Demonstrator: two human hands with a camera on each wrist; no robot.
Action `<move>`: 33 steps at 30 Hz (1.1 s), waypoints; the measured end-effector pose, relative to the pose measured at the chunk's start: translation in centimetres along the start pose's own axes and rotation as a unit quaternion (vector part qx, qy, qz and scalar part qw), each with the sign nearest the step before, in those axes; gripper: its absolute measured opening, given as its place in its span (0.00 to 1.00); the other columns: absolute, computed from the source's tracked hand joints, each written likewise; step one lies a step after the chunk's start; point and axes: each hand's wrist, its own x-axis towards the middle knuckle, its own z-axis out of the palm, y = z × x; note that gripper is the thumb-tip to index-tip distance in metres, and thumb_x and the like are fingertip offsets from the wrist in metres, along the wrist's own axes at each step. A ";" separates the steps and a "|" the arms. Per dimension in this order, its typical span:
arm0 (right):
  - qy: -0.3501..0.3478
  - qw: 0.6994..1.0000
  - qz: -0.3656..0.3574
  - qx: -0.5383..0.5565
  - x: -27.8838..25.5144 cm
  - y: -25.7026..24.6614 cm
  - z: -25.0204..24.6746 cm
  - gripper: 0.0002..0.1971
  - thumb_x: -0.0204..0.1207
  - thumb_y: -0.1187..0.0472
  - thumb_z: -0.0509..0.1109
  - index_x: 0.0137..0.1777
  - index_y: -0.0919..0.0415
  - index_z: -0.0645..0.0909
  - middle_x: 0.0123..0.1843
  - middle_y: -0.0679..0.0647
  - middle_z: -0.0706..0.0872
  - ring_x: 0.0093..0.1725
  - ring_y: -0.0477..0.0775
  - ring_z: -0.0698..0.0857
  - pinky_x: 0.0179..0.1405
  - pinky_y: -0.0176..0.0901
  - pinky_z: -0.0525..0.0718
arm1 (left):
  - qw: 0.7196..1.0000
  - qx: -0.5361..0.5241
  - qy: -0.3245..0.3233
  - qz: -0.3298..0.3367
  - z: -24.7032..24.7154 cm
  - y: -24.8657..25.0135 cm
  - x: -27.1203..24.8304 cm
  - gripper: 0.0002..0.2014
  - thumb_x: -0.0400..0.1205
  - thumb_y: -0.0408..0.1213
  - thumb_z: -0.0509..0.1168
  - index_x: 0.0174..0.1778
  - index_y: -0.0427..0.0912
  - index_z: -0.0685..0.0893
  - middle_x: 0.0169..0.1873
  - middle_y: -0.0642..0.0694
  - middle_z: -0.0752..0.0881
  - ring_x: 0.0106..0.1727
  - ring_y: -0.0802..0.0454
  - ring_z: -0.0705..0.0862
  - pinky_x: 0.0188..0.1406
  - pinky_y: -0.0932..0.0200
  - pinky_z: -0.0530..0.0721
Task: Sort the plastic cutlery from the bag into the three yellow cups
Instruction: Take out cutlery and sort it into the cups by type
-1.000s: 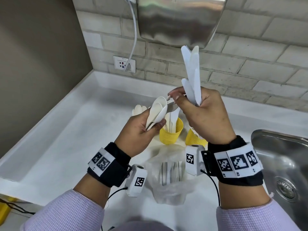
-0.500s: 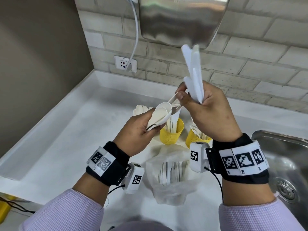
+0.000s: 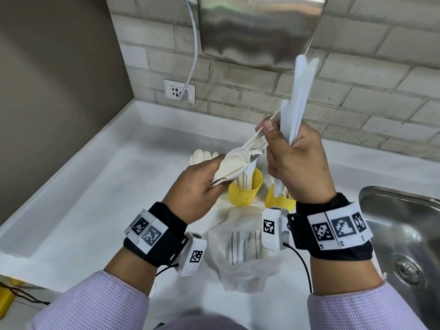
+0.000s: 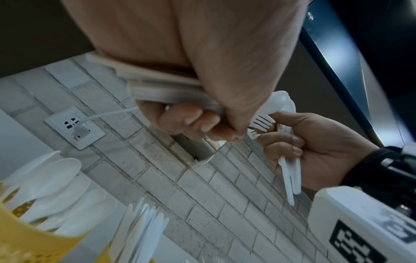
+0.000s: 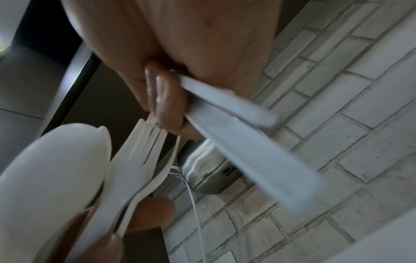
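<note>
White spoons [image 3: 234, 163] and knives [image 3: 296, 96] above yellow cups [image 3: 245, 190]

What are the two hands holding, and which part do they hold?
Left hand grips spoons and forks by their handles. Right hand grips knives near their lower ends, its fingertips at a fork.

On the counter [image 3: 95, 198] the bag [image 3: 240, 265] lies nearest, between the wrists. Two cups [image 3: 240, 194] stand side by side just beyond it, cutlery standing in them. The sink [image 3: 404, 229] is sunk at right. Far back, on the wall, the socket [image 3: 179, 91] sits left of the dryer [image 3: 259, 29] above.
</note>
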 end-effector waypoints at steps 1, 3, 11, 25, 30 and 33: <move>0.028 0.999 0.008 0.036 0.0 -0.1 0.2 0.12 0.89 0.57 0.66 0.49 0.66 0.80 0.23 0.43 0.73 0.20 0.42 0.69 0.22 0.33 0.69 | 1.000 0.006 0.003 0.005 0.0 0.0 0.0 0.09 0.83 0.41 0.65 0.58 0.55 0.83 0.39 0.71 0.80 0.41 0.59 0.77 0.43 0.56 0.79; 0.087 0.991 0.019 0.098 0.1 -0.3 0.3 0.11 0.91 0.58 0.63 0.49 0.66 0.75 0.26 0.57 0.69 0.18 0.52 0.65 0.20 0.35 0.66 | 1.000 0.018 0.008 0.015 0.1 0.1 -0.1 0.10 0.81 0.43 0.63 0.58 0.60 0.80 0.38 0.70 0.80 0.41 0.54 0.78 0.43 0.52 0.81; 0.276 0.885 0.084 0.365 0.9 -1.3 -1.1 0.12 0.92 0.60 0.59 0.49 0.66 0.74 0.34 0.61 0.84 0.43 0.70 0.93 0.40 0.60 0.92 | 0.997 0.067 0.045 0.004 0.1 -0.5 0.0 0.15 0.82 0.38 0.65 0.63 0.57 0.78 0.50 0.51 0.88 0.48 0.40 0.84 0.46 0.42 0.85; 0.216 0.969 -0.041 0.113 -1.7 0.8 1.5 0.08 0.83 0.56 0.74 0.48 0.56 0.78 0.26 0.51 0.75 0.20 0.53 0.71 0.24 0.41 0.73 | 0.973 0.203 0.072 -0.087 0.5 0.8 0.0 0.21 0.83 0.38 0.66 0.66 0.64 0.69 0.53 0.51 0.87 0.49 0.38 0.85 0.36 0.56 0.72; 0.090 0.988 -0.052 -0.116 -3.1 2.0 2.1 0.06 0.78 0.56 0.80 0.47 0.54 0.86 0.24 0.38 0.80 0.25 0.42 0.80 0.32 0.35 0.78 | 0.967 0.210 0.073 -0.124 0.2 1.1 -0.2 0.17 0.83 0.41 0.63 0.67 0.61 0.76 0.53 0.52 0.86 0.50 0.41 0.84 0.37 0.56 0.70; 0.054 0.971 -0.064 -0.223 -3.2 2.6 2.3 0.10 0.76 0.53 0.80 0.48 0.58 0.86 0.23 0.41 0.78 0.27 0.47 0.79 0.30 0.37 0.76 | 0.965 0.210 0.073 -0.140 0.1 1.4 -0.1 0.18 0.83 0.42 0.62 0.70 0.57 0.79 0.55 0.52 0.86 0.53 0.41 0.84 0.39 0.56 0.72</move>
